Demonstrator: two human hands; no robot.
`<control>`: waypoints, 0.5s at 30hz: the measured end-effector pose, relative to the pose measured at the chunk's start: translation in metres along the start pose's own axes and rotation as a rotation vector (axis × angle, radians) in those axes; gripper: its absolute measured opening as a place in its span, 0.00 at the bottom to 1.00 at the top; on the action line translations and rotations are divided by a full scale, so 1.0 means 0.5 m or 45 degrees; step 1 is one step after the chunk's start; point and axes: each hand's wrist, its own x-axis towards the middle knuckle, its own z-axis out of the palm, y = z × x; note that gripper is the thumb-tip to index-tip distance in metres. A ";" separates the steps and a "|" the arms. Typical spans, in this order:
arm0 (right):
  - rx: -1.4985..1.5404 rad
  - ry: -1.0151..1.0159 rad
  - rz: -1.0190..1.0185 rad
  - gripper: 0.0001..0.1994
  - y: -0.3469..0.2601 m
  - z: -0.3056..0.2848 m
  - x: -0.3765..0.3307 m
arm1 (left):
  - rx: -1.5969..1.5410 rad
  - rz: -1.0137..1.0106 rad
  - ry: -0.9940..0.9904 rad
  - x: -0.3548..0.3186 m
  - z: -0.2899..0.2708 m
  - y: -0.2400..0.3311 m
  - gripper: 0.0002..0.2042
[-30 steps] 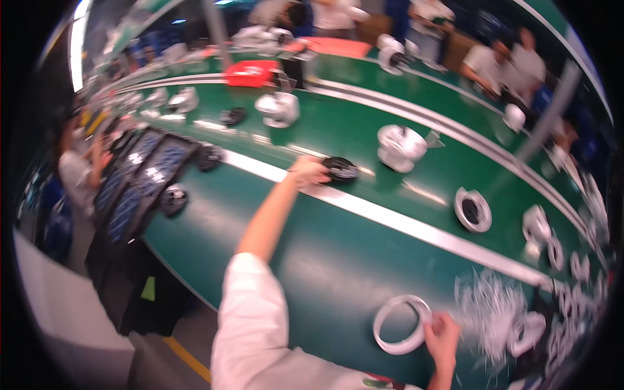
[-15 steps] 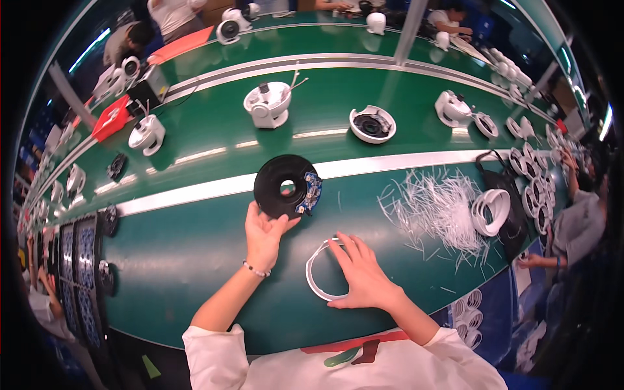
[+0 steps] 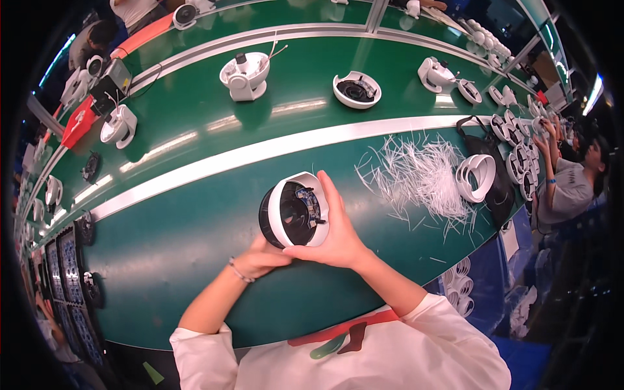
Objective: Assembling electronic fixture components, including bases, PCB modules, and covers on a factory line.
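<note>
Above the green bench I hold a white ring (image 3: pixel 275 211) in my right hand (image 3: pixel 339 235), thumb at its lower edge and fingers along its right side. Behind and partly inside the ring sits a round black housing (image 3: pixel 264 214) with a small blue circuit board (image 3: pixel 308 201) on its right part. My left hand (image 3: pixel 260 259) is closed under the black housing from below, its fingers partly hidden behind the housing and my right hand. Whether the ring is fully seated on the housing, I cannot tell.
To the right lie a heap of thin white strips (image 3: pixel 419 179), several stacked white rings (image 3: pixel 476 178) and a black bag (image 3: pixel 499 195). Black trays of blue boards (image 3: pixel 68 260) stand left. Beyond the metal rail (image 3: pixel 227 156), white camera housings (image 3: pixel 246 77) stand on the belt. A co-worker (image 3: pixel 572 179) is at right.
My right hand has lifted the white ring from near the bench and brought it left onto the black housing. My left hand has lowered slightly and now sits beneath. The view has shifted.
</note>
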 end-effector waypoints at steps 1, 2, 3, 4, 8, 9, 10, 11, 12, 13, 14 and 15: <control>-0.012 -0.035 0.004 0.60 -0.003 0.000 -0.002 | -0.285 -0.052 -0.163 -0.004 -0.003 0.016 0.38; -0.030 -0.069 0.013 0.60 -0.003 0.002 -0.003 | -0.474 0.023 -0.276 0.004 -0.006 0.010 0.35; -0.083 -0.085 -0.003 0.60 -0.006 0.007 -0.005 | -0.610 -0.022 -0.132 0.008 -0.008 0.010 0.33; -0.135 -0.103 -0.019 0.61 -0.009 0.016 -0.005 | -0.744 -0.067 0.015 0.010 -0.009 0.013 0.32; -0.278 -0.138 -0.205 0.60 -0.031 0.049 -0.003 | -0.728 -0.081 0.315 0.009 -0.019 0.011 0.29; -0.313 -0.151 -0.237 0.60 -0.039 0.054 0.000 | -0.702 -0.055 0.313 0.004 -0.024 0.012 0.28; -0.384 -0.182 -0.236 0.59 -0.043 0.060 0.003 | -0.716 -0.039 0.321 0.001 -0.027 0.011 0.28; -0.458 -0.209 -0.236 0.59 -0.046 0.063 0.006 | -0.722 -0.030 0.341 0.000 -0.028 0.009 0.27; -0.531 -0.237 -0.235 0.58 -0.048 0.067 0.010 | -0.728 -0.021 0.360 -0.002 -0.028 0.007 0.27; -0.507 -0.232 -0.266 0.58 -0.044 0.069 0.014 | -0.733 -0.013 0.380 -0.002 -0.026 0.005 0.27; -0.485 -0.228 -0.300 0.58 -0.033 0.068 0.020 | -0.727 -0.007 0.450 -0.001 -0.016 0.012 0.31; -0.463 -0.223 -0.333 0.57 -0.027 0.067 0.026 | -0.718 0.014 0.411 -0.001 -0.013 0.016 0.32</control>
